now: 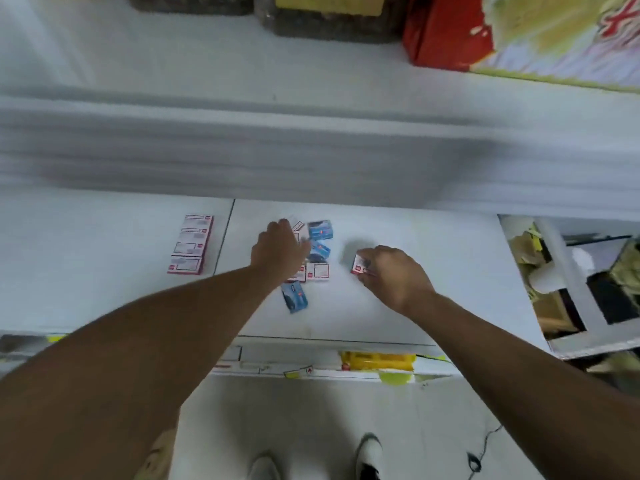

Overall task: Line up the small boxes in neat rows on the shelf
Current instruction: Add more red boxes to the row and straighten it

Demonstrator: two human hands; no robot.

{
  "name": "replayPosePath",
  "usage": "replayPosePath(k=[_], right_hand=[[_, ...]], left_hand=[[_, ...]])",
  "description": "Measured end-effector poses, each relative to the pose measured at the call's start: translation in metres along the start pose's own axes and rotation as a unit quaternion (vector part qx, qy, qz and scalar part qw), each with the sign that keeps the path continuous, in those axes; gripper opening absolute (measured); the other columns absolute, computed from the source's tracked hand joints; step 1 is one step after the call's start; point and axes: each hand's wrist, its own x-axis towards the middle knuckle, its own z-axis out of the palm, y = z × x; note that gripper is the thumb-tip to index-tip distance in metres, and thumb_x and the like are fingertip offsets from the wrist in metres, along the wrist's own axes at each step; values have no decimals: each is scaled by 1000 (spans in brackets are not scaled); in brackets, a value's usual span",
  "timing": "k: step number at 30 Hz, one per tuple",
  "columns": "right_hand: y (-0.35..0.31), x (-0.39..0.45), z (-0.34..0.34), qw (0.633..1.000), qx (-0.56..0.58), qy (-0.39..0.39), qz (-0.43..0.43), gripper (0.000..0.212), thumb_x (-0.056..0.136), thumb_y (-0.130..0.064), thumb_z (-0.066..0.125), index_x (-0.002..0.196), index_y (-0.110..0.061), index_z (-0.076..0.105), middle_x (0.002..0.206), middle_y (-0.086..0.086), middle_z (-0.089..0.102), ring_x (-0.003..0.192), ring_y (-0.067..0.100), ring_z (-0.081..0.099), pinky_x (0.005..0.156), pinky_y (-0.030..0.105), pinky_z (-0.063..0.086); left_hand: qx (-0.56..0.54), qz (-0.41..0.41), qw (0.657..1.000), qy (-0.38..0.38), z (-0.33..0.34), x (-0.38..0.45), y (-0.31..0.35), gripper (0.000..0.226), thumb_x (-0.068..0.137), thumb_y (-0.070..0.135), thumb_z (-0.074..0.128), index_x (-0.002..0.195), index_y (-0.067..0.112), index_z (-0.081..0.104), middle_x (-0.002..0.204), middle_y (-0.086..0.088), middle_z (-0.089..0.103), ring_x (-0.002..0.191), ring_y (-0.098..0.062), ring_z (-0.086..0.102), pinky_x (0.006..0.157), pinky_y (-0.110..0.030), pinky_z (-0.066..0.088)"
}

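Hands both over white shelf (433, 271), frame is motion-blurred. Right hand (394, 275) has its grip closed around one small red-and-white cardboard box (360, 265), pinched between thumb and fingertips, box tilted on edge, low against shelf surface; can't tell if it touches. Left hand (278, 252) palm-down over loose cluster of small boxes; fingers reach onto a white box at the far end, blur hides whether they grasp it, so left grip can't be told. Cluster: two blue small boxes (320, 239) just beside the left hand's right edge, one red-and-white flat box (318, 272) nearer, another blue box (294, 297) skewed at the near end. All uneven, some touching. Well apart to the left, past the panel seam: tidy column of four red-and-white boxes (192, 244), edge to edge. Upper shelf carries big red carton (446, 32). Yellow packet (377, 361) on lower shelf edge below.
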Motion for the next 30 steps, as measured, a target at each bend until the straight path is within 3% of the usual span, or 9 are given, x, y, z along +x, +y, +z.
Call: replayPosePath(k=[4, 8, 12, 15, 21, 24, 27, 29, 30], right_hand=[[23, -27, 1, 999, 22, 6, 25, 5, 93, -34, 61, 96, -31, 61, 96, -3, 63, 90, 24, 61, 71, 37, 55], [38, -41, 2, 999, 31, 9, 41, 5, 94, -35, 62, 96, -31, 59, 93, -6, 59, 88, 22, 58, 68, 35, 51], [41, -44, 0, 999, 37, 4, 35, 13, 95, -38, 61, 106, -31, 62, 98, -4, 62, 91, 22, 59, 71, 37, 53], [41, -40, -4, 999, 31, -6, 19, 14, 96, -38, 60, 106, -30, 62, 99, -3, 62, 91, 23, 60, 70, 35, 51], [33, -25, -23, 1000, 28, -9, -10, 32, 94, -37, 61, 126, -33, 62, 110, -5, 64, 102, 22, 61, 75, 34, 52], [21, -18, -41, 999, 33, -5, -35, 37, 96, -37, 62, 133, -33, 62, 114, -4, 65, 107, 22, 60, 84, 39, 57], [3, -6, -54, 997, 30, -2, -67, 22, 98, -40, 59, 118, -33, 64, 109, -5, 65, 102, 20, 62, 82, 40, 58], [-13, 2, -54, 996, 22, 2, -85, 12, 97, -43, 57, 104, -34, 61, 105, -7, 67, 91, 17, 62, 74, 37, 59], [-21, 3, -51, 995, 30, 2, -97, 15, 96, -44, 58, 107, -34, 62, 108, -7, 69, 90, 16, 63, 75, 36, 59]], left_hand=[[28, -37, 999, 11, 19, 13, 12, 59, 102, 59, 50, 130, 7, 55, 124, -15, 60, 112, -33, 61, 80, -42, 50], [37, -28, 999, 21, 30, 14, 15, 49, 103, 53, 55, 127, 10, 57, 117, -12, 59, 106, -31, 63, 81, -44, 57], [37, -4, 999, 6, 30, 13, 16, 37, 102, 38, 60, 128, 11, 57, 117, -11, 59, 108, -31, 60, 78, -43, 52], [55, 44, 997, 33, 27, 11, 10, 39, 96, 37, 68, 125, 11, 61, 109, -10, 63, 98, -27, 61, 78, -41, 59], [60, 53, 995, 54, -8, -14, -13, 42, 83, 47, 78, 114, 21, 69, 101, 0, 66, 86, -19, 62, 68, -38, 61], [64, 65, 994, 54, -36, -34, -29, 22, 83, 48, 71, 91, 29, 62, 88, 6, 59, 82, -18, 61, 61, -32, 53], [56, 77, 993, 63, -69, -62, -43, 25, 82, 43, 71, 81, 27, 52, 84, 5, 56, 85, -21, 58, 62, -33, 48], [68, 74, 992, 76, -86, -88, -54, 20, 80, 37, 69, 96, 27, 62, 94, 2, 60, 91, -24, 57, 69, -37, 53], [84, 73, 990, 82, -92, -104, -61, 27, 78, 35, 67, 104, 27, 65, 98, 1, 61, 93, -25, 58, 71, -38, 56]])
